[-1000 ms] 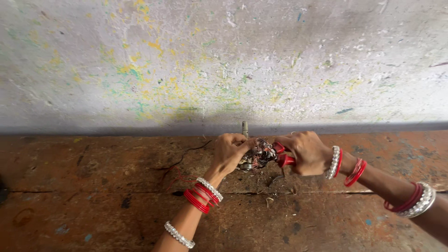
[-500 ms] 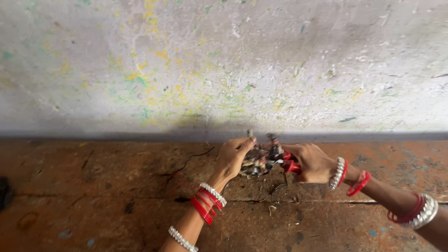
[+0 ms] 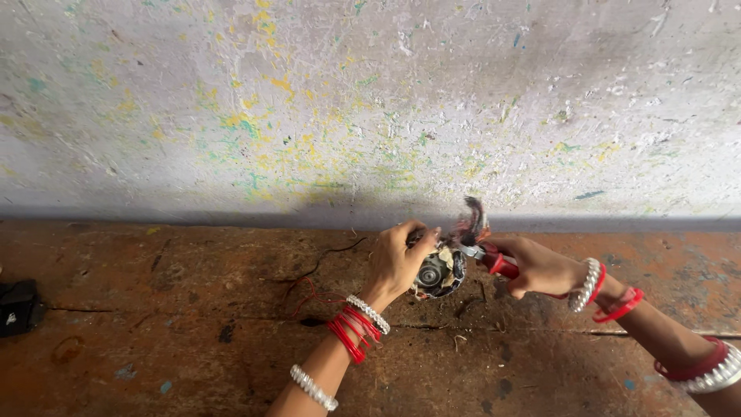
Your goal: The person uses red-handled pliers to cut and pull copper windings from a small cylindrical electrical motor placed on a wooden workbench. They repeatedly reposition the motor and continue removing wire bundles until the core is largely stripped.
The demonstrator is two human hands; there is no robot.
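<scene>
A pale wall (image 3: pixel 370 100), flecked with yellow and green paint spatter, fills the upper half of the view, and below it runs a worn, rust-brown wooden surface (image 3: pixel 154 340), cracked and stained. At the far left edge of that surface lies a dark, boxy object (image 3: pixel 17 306), too cropped to identify. Near the middle, close to the wall, the left hand (image 3: pixel 395 262) is wrapped around a small round motor part (image 3: pixel 438 272), holding it tilted on or just above the wood. The right hand (image 3: pixel 536 266) is closed on the red handles of a pair of pliers (image 3: pixel 488 257), whose nose meets the top of the part, where a tuft of dark wire (image 3: pixel 472 216) stands up. Judging from this, the winding is partly pulled loose while much of it sits packed in the core, so the stripping looks underway rather than finished. A thin red wire (image 3: pixel 312 293) and a few small scraps lie near the left wrist.
</scene>
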